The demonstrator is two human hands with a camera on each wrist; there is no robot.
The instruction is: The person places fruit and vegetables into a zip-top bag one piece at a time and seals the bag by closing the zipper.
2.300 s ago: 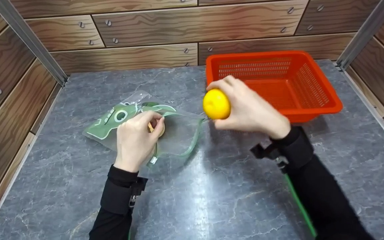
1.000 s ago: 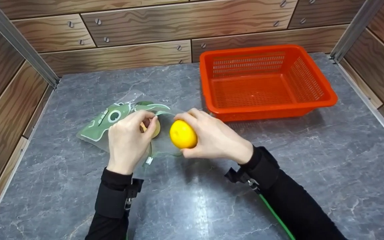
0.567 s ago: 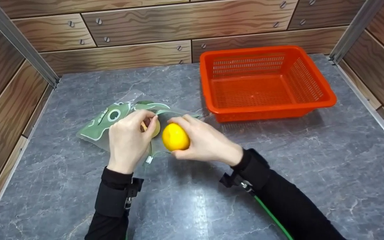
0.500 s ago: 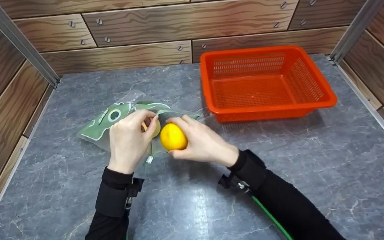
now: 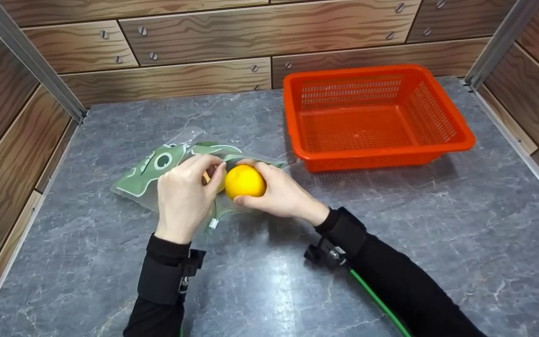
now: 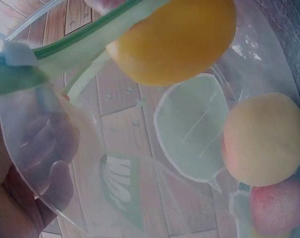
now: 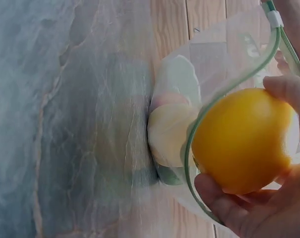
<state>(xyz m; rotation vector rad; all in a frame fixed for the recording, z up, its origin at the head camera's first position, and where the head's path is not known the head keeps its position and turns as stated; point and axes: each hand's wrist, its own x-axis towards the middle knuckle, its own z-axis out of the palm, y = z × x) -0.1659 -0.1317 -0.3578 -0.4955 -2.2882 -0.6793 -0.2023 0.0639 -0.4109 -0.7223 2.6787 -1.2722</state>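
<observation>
An orange (image 5: 245,181) is gripped by my right hand (image 5: 281,189), thumb and fingers round its sides. It sits at the open mouth of a clear zip bag (image 5: 145,173) with a green cartoon print, and the right wrist view shows the green zip rim (image 7: 189,144) curving past the orange (image 7: 244,141). My left hand (image 5: 187,192) pinches the bag's upper edge, holding the mouth apart. Inside the bag lie a pale yellow round fruit (image 6: 264,139) and a smaller pinkish one (image 6: 278,206). A white slider (image 5: 214,223) hangs at the near end of the zip.
A red-orange plastic basket (image 5: 382,152) with slotted walls stands at the back right, nothing in it. Wood-patterned panels (image 5: 194,40) enclose the grey marbled table (image 5: 391,220) at the back and sides. A green cable (image 5: 377,299) runs along the right sleeve.
The right hand has carried the orange left from beside the basket to the bag mouth, close to the left hand. The left hand keeps its pinch on the bag.
</observation>
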